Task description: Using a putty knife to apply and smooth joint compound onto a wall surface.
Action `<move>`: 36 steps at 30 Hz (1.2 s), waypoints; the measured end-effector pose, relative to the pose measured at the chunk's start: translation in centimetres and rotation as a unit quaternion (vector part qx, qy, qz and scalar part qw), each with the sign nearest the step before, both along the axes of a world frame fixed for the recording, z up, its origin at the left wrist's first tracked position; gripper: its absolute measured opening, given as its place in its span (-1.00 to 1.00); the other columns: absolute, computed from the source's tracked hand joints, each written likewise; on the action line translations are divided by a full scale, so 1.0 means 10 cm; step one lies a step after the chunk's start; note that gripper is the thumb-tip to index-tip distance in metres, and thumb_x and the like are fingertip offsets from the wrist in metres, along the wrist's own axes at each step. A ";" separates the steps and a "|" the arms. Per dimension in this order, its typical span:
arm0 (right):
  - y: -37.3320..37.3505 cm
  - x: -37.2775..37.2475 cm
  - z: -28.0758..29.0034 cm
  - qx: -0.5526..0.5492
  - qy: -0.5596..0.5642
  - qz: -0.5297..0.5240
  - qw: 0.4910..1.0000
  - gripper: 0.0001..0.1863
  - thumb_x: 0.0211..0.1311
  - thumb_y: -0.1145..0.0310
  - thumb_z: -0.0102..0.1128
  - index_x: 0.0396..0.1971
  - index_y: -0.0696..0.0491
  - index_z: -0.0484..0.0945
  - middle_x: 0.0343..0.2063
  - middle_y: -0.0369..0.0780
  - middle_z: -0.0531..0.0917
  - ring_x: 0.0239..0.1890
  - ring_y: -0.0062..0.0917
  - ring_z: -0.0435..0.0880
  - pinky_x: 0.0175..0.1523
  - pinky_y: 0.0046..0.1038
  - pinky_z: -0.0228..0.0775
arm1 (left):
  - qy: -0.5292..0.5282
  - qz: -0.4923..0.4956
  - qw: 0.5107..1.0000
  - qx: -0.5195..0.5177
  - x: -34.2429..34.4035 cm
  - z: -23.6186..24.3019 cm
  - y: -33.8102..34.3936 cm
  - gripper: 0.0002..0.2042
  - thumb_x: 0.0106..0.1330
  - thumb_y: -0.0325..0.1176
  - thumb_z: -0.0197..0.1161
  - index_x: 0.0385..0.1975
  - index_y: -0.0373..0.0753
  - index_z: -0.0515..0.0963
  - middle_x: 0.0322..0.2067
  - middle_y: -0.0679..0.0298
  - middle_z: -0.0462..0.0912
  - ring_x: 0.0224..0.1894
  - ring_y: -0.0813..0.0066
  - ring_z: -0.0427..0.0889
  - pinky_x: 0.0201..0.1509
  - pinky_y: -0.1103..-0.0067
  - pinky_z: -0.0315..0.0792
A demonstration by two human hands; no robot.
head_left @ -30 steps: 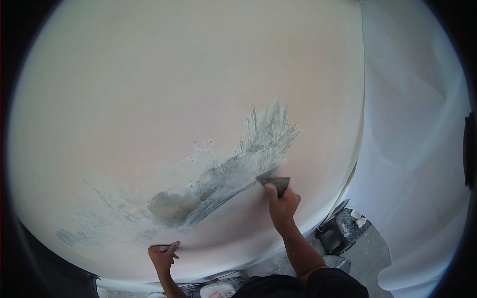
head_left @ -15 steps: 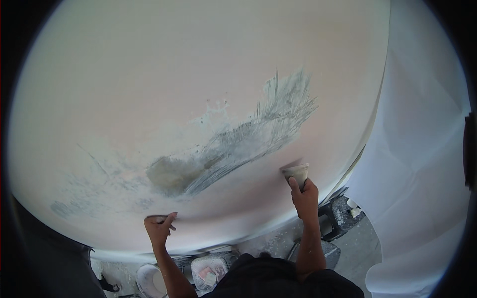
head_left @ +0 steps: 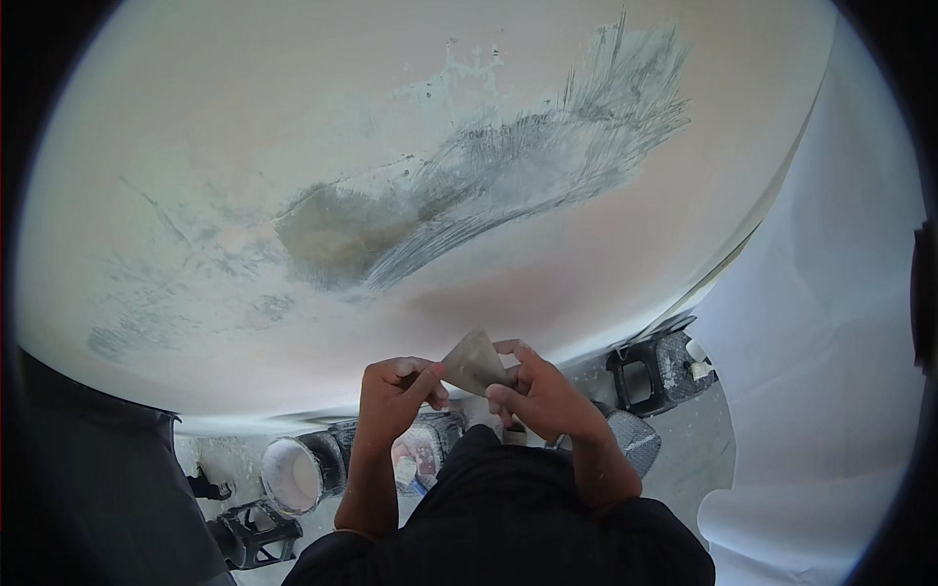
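Note:
Both hands have come together in front of my body, below a large curved pale panel (head_left: 547,264). Between them is a thin grey-beige sheet (head_left: 476,363), which looks like a worn piece of sandpaper, with one corner pointing up. My right hand (head_left: 542,396) is closed on its right side, thumb below and fingers at the upper edge. At the left corner, my left hand (head_left: 399,396) pinches it between thumb and forefinger. A grey scratched patch (head_left: 508,166) with a brownish area (head_left: 337,234) stretches across the panel above my hands.
Below the panel's lower edge stand a white bucket (head_left: 291,476), a dark stool (head_left: 264,534) on the left and a dusty black stool (head_left: 660,376) on the right. White sheeting (head_left: 821,322) hangs at the right. Dark covering (head_left: 98,479) lies at the lower left.
My right hand has left the panel and moved left and down with the sheet. My left hand has moved right, off the panel, and taken the sheet's corner. The view has tilted downward.

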State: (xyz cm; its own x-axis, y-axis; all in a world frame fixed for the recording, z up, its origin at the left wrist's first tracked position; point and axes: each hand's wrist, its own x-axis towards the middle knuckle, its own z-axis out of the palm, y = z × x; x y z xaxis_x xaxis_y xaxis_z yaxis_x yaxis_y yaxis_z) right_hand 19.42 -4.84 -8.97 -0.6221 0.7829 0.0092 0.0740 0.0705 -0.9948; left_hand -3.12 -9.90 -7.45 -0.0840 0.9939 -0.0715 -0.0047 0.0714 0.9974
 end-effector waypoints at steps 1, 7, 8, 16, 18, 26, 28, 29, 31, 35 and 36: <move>0.01 0.05 0.01 -0.142 0.072 0.027 0.987 -0.29 0.29 -0.04 0.15 0.19 0.23 0.23 -0.12 0.04 0.60 -0.16 -0.24 0.67 -0.07 -0.38 0.49 | -0.017 0.021 1.000 0.006 -0.01 0.03 -0.03 -0.86 0.30 -0.51 0.23 -0.43 -0.48 0.60 -0.62 0.16 0.62 -0.60 0.52 0.60 -0.49 0.66 0.48; 0.06 0.23 0.07 -0.207 0.390 0.136 0.887 0.06 0.21 -0.48 -0.53 0.34 0.23 0.05 0.26 0.24 0.20 0.29 -0.01 0.29 0.20 -0.05 0.32 | 0.039 0.099 0.993 0.050 -0.35 0.16 -0.31 -0.88 0.29 -0.55 0.22 -0.48 -0.46 0.58 -0.63 0.16 0.61 -0.62 0.53 0.57 -0.52 0.65 0.46; 0.01 0.25 0.13 -0.244 0.441 0.181 0.844 0.11 0.18 -0.51 -0.56 0.35 0.26 0.00 0.25 0.26 0.20 0.28 0.02 0.30 0.20 -0.02 0.31 | 0.048 0.112 0.991 0.051 -0.41 0.16 -0.33 -0.88 0.29 -0.55 0.22 -0.48 -0.46 0.58 -0.64 0.15 0.61 -0.62 0.53 0.57 -0.53 0.65 0.45; -0.14 0.24 0.27 -0.260 0.466 0.250 0.808 0.18 0.07 -0.58 -0.74 0.40 0.17 -0.09 0.28 0.17 0.21 0.29 -0.12 0.33 0.23 -0.13 0.29 | 0.064 0.144 0.983 0.090 -0.38 0.20 -0.33 -0.88 0.28 -0.55 0.23 -0.49 -0.45 0.57 -0.66 0.17 0.60 -0.65 0.54 0.55 -0.56 0.66 0.43; -0.17 0.25 0.31 -0.225 0.427 0.219 0.848 0.17 0.12 -0.53 -0.77 0.38 0.27 -0.13 0.25 0.29 0.18 0.27 0.02 0.32 0.18 -0.06 0.34 | 0.071 0.145 0.983 0.090 -0.35 0.21 -0.36 -0.88 0.28 -0.55 0.24 -0.49 -0.44 0.57 -0.66 0.17 0.60 -0.65 0.54 0.55 -0.56 0.67 0.43; -0.15 0.38 0.15 -0.129 0.365 0.168 0.906 -0.17 0.41 -0.19 -0.55 0.27 0.30 0.17 0.08 0.20 0.45 0.10 -0.12 0.53 0.12 -0.19 0.43 | 0.077 0.137 0.983 0.094 -0.32 0.19 -0.33 -0.88 0.27 -0.56 0.24 -0.50 -0.44 0.57 -0.65 0.17 0.61 -0.64 0.54 0.56 -0.55 0.67 0.43; -0.13 0.50 0.17 -0.092 0.328 0.171 0.925 -0.35 0.51 -0.01 -0.36 0.20 0.31 0.28 -0.01 0.16 0.55 0.01 -0.18 0.62 0.08 -0.23 0.46 | 0.069 0.138 0.983 0.100 -0.31 0.22 -0.38 -0.88 0.27 -0.57 0.24 -0.50 -0.45 0.58 -0.64 0.17 0.61 -0.64 0.55 0.56 -0.55 0.68 0.44; -0.11 0.51 0.28 -0.049 0.284 0.108 0.952 -0.55 0.47 0.23 -0.24 0.11 0.29 0.38 -0.09 0.07 0.61 -0.04 -0.28 0.64 0.06 -0.32 0.47 | 0.073 0.147 0.981 0.103 -0.32 0.23 -0.38 -0.88 0.27 -0.57 0.24 -0.50 -0.45 0.58 -0.64 0.17 0.61 -0.64 0.55 0.56 -0.55 0.68 0.44; -0.09 0.46 0.34 -0.022 0.238 -0.048 0.970 -0.77 0.32 0.61 0.02 -0.06 0.26 0.50 -0.25 -0.04 0.69 -0.14 -0.44 0.68 -0.05 -0.49 0.52 | 0.079 0.156 0.982 0.075 -0.30 0.24 -0.39 -0.88 0.26 -0.56 0.24 -0.52 -0.45 0.58 -0.64 0.17 0.62 -0.64 0.56 0.57 -0.55 0.68 0.44; 0.15 0.74 -0.38 -0.020 0.078 0.027 0.996 -0.80 0.31 0.58 0.06 -0.10 0.25 0.50 -0.22 -0.05 0.68 -0.18 -0.46 0.68 -0.08 -0.49 0.54 | 0.070 0.158 0.984 0.047 -0.31 0.20 -0.45 -0.87 0.26 -0.55 0.26 -0.53 -0.44 0.60 -0.64 0.20 0.63 -0.62 0.58 0.59 -0.53 0.69 0.47; 0.11 0.68 -0.43 -0.062 0.056 -0.028 0.996 -0.79 0.27 0.55 0.12 -0.10 0.24 0.50 -0.18 -0.07 0.67 -0.16 -0.47 0.68 -0.08 -0.49 0.54 | 0.070 0.165 0.983 0.051 -0.31 0.19 -0.47 -0.87 0.26 -0.55 0.26 -0.53 -0.44 0.60 -0.64 0.20 0.63 -0.62 0.58 0.59 -0.53 0.69 0.47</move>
State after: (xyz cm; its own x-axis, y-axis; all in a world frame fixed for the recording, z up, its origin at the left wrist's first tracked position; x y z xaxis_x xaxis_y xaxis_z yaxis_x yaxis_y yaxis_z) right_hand 26.22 -3.78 -13.24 -0.5783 0.8155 -0.0224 -0.0384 -0.0547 -0.9978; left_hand -6.21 -14.60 -5.52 -0.4045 0.9125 0.0618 0.1269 -0.0109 0.9919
